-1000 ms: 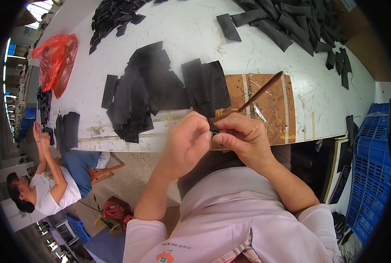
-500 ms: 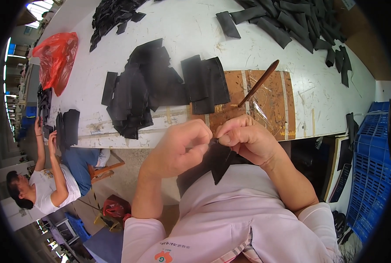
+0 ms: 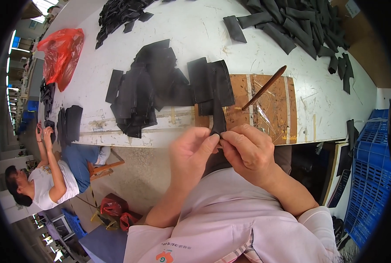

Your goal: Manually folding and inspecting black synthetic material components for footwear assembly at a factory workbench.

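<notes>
My left hand (image 3: 190, 154) and my right hand (image 3: 249, 151) meet in front of my chest and pinch a narrow black fabric piece (image 3: 217, 117) that stands upright between the fingertips. Just beyond the hands, on the white table (image 3: 195, 39), lies a heap of black fabric pieces (image 3: 160, 90). A thin brown stick (image 3: 264, 87) rests slanted on a brown board (image 3: 265, 109) at the table's near edge.
More black pieces are piled at the far right (image 3: 300, 26) and far left (image 3: 118, 13) of the table. A red plastic bag (image 3: 61, 55) lies at the left end. Another person (image 3: 51, 179) sits at lower left. Blue crates (image 3: 373, 175) stand at the right.
The black piece hung below my hands half a second ago; now it points up between my fingertips. Both hands have shifted slightly right and lower.
</notes>
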### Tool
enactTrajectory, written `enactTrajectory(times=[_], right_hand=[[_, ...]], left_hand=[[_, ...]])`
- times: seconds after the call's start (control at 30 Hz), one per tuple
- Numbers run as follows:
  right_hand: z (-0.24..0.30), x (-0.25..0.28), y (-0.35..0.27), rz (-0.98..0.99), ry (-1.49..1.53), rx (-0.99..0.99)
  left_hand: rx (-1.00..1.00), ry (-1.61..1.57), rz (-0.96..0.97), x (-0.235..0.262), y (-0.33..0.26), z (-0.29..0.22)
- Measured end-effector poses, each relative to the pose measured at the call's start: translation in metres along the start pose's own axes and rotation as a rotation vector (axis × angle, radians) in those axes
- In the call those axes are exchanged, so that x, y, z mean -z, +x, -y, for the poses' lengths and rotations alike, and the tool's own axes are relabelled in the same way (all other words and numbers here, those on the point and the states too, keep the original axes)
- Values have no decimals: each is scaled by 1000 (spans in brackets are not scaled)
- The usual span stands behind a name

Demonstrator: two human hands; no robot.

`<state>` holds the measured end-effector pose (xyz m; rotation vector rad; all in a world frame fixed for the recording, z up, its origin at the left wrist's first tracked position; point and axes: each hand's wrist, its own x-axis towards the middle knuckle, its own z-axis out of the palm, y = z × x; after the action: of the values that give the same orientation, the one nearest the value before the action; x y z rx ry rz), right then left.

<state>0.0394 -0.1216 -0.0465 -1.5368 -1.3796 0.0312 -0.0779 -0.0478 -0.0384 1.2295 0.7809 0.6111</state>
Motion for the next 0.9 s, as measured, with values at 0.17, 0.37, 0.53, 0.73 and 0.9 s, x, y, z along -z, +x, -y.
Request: enactTrajectory(times=[0.17,0.37,0.53,0.73,0.9], right_hand=[[0,-5,-7,16,-178,34],[2,4,-1,36,101,-216],[-2,1,-1,40,258,-263],[-13,-1,-3,123,-249,-86],[-5,8,6,-2,168,-270]], left_hand=[[-520,632,-221,-6,0,23],[-204,160,-265,-17,1,10],[-336,351,-183,-14,-1,14],[-350,377,-354,-9,2,8],[-102,125,-256,-13,10,-5]])
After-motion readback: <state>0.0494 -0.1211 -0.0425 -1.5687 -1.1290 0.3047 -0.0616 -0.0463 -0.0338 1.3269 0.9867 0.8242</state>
